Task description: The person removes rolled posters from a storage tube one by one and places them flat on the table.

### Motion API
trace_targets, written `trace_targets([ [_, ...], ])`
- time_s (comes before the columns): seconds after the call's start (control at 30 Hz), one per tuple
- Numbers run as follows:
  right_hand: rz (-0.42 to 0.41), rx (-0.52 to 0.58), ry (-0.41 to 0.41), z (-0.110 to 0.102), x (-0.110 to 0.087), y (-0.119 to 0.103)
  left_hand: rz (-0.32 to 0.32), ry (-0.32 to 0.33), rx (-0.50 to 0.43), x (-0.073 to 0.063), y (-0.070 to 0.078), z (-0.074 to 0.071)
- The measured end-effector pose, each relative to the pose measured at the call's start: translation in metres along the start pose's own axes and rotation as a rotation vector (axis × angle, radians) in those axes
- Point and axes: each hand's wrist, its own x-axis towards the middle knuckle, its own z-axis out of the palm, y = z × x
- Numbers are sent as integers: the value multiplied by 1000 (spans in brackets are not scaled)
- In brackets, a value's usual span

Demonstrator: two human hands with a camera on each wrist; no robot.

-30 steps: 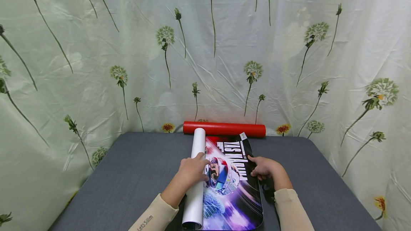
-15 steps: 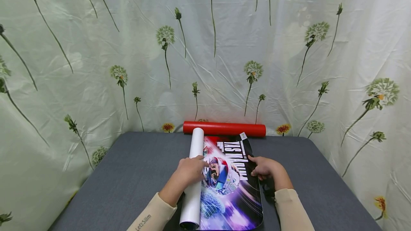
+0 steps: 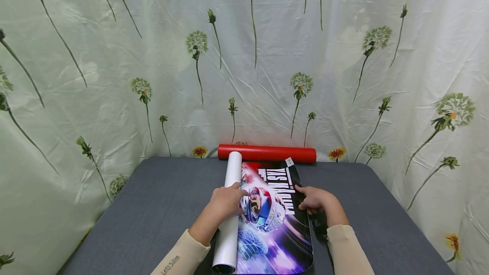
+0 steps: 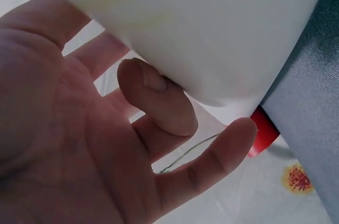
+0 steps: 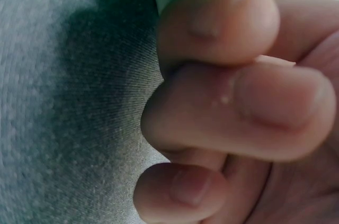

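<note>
A glossy poster (image 3: pixel 273 241) lies partly unrolled, its printed side up, showing a helmeted racing driver and large white lettering. Its left part is a white roll (image 3: pixel 229 241). My left hand (image 3: pixel 225 203) lies across the middle of this roll with its fingers curved over it. In the left wrist view, fingertips of the left hand (image 4: pixel 127 123) are against the white roll (image 4: pixel 212 33), and some fingers go out of sight behind it. My right hand (image 3: pixel 315 199) pinches the poster's right edge between thumb and fingers; the right wrist view shows curled fingers (image 5: pixel 238 107) close up.
A red tube (image 3: pixel 267 153) lies crosswise at the back edge of the grey table (image 3: pixel 175 198), just beyond the poster. Behind it hangs a pale curtain (image 3: pixel 168 54) printed with dandelions. A dark object partly shows beneath the right wrist.
The white roll has shifted slightly left under my left hand, baring a little more of the printed side. My right hand has stayed at the poster's right edge.
</note>
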Motion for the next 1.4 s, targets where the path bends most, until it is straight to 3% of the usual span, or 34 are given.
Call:
trace_targets([
  [0.23,5,-5,-1,-1,1,0,0,-41,-3,-2,-1,-3],
  [0.8,-16,-39,4,-1,-1,0,15,14,-25,-4,-6,-3],
  [1.03,-13,-24,2,-1,0,1,-6,-24,-30,-4,-5,-4],
  [1.4,-7,-29,-2,-4,2,7,-3,11,-27,-3,-5,-5],
])
